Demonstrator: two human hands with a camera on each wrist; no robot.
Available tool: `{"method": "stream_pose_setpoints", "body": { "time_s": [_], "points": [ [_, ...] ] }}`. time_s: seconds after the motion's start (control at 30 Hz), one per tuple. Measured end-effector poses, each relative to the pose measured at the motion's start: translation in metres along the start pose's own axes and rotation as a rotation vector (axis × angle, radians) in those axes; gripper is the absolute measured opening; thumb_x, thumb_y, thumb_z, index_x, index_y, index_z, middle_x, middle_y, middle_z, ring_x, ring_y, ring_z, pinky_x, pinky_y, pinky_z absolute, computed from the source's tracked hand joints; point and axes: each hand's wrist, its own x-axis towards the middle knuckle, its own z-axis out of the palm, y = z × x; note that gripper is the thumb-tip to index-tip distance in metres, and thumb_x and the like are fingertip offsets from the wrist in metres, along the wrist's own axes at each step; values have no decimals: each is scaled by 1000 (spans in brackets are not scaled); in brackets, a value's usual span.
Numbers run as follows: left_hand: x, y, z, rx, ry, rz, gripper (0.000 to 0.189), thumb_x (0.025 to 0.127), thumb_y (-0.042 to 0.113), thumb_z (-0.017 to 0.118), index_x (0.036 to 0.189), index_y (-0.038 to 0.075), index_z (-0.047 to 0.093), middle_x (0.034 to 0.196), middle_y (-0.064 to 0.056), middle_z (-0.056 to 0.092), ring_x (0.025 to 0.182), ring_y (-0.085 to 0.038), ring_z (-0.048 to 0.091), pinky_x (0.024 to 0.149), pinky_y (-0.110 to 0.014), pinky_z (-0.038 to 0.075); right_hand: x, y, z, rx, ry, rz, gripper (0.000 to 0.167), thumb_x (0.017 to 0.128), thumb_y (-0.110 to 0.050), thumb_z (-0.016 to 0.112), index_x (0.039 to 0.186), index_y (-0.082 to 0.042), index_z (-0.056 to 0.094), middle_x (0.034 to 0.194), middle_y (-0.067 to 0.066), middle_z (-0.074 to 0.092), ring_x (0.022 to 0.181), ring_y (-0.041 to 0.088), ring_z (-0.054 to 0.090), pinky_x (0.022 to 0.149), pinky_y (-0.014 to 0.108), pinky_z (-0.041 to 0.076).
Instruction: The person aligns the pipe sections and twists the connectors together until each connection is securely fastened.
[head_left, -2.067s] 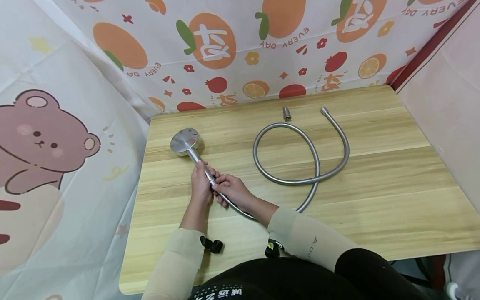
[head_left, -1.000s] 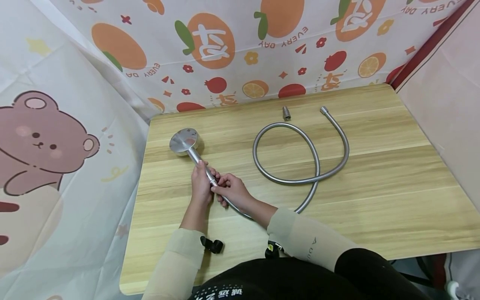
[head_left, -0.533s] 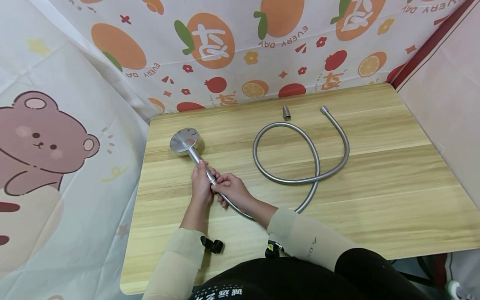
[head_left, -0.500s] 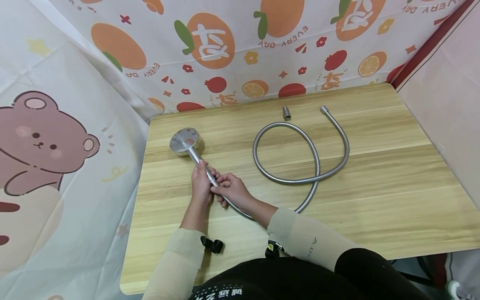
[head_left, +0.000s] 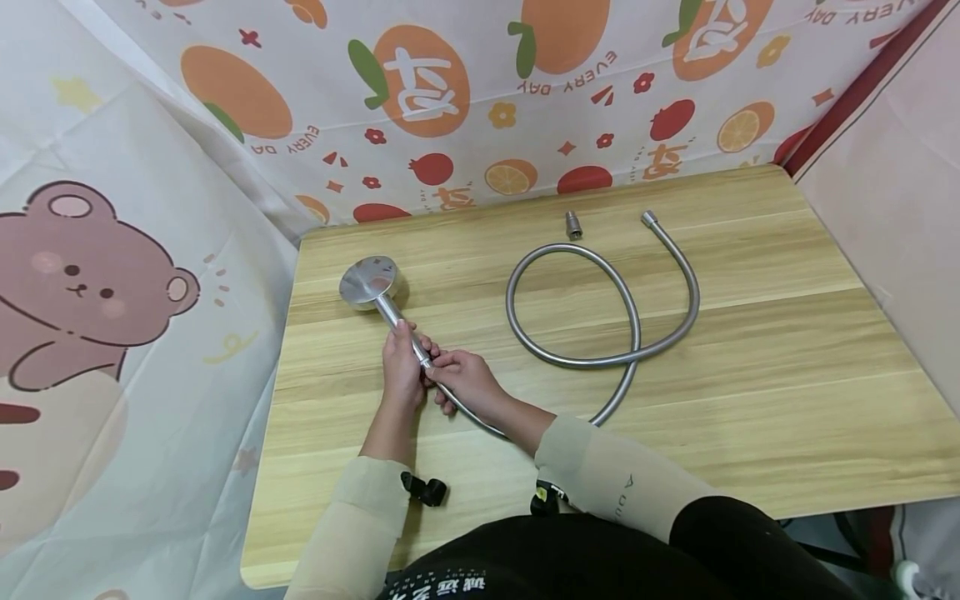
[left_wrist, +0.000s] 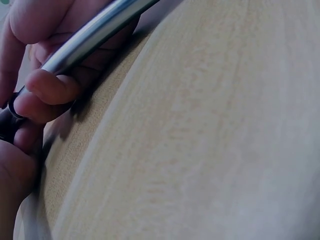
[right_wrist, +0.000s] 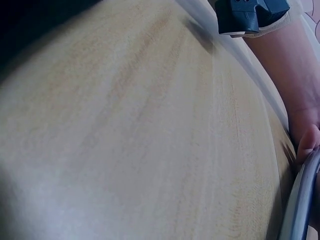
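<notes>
In the head view a silver hand shower [head_left: 369, 283] lies toward the table's left side, its round head pointing away from the person. The left hand [head_left: 402, 371] grips the lower part of its handle. Just below, at the joint between handle and hose, the right hand [head_left: 471, 385] pinches the hose end between thumb and fingers. From there the metal shower hose [head_left: 588, 364] runs under the right wrist and loops across the table. In the left wrist view the hose [left_wrist: 100, 32] passes through the right fingers. The right wrist view shows the hose [right_wrist: 302, 200] at its lower right edge.
A small metal fitting [head_left: 573, 226] stands near the back edge of the wooden table [head_left: 750, 400]. Right of it lies the hose's free end [head_left: 649, 220]. Printed cloth [head_left: 480, 108] hangs behind the table, with further cloth on both sides.
The right thumb and fingers shift slightly at the hose end, the thumb now a little closer to the handle. The left hand, shower head and hose loop stay in place.
</notes>
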Motion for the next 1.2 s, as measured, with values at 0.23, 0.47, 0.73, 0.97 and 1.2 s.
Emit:
{"method": "stream_pose_setpoints", "body": {
  "time_s": [0.23,0.47,0.73,0.97,1.2],
  "points": [
    [1,0,1,5,-2,-4,39,107,33,35,117,-5,37,64,-3,54,57,-17,60,58,-27,55,2,0,1,19,-10,31,20,95,-21,65,106,-4,67,81,8,67,52,14,58,41,27,51],
    [3,-6,1,29,30,20,45,106,37,36,119,-6,37,65,-1,55,57,-14,59,58,-24,53,1,1,1,-52,-23,-4,22,93,-25,68,104,-7,64,74,9,62,51,14,54,40,26,49],
    [8,-16,0,31,48,47,32,105,39,41,108,7,44,64,1,54,56,-13,58,58,-23,53,1,0,2,-91,-13,19,27,96,-32,64,99,-5,64,70,7,60,49,13,52,39,27,48],
    [9,-16,-2,30,48,37,37,104,40,42,112,4,43,66,0,53,58,-14,57,59,-24,53,-1,-2,3,-84,-16,20,37,99,-34,57,94,2,65,69,8,59,46,13,52,38,26,48],
    [9,-18,-2,18,46,54,34,102,41,46,108,7,46,65,1,55,56,-12,59,57,-24,54,0,-2,3,-78,-8,43,34,96,-36,61,96,-2,64,69,7,59,46,13,50,37,26,45]
  ]
}}
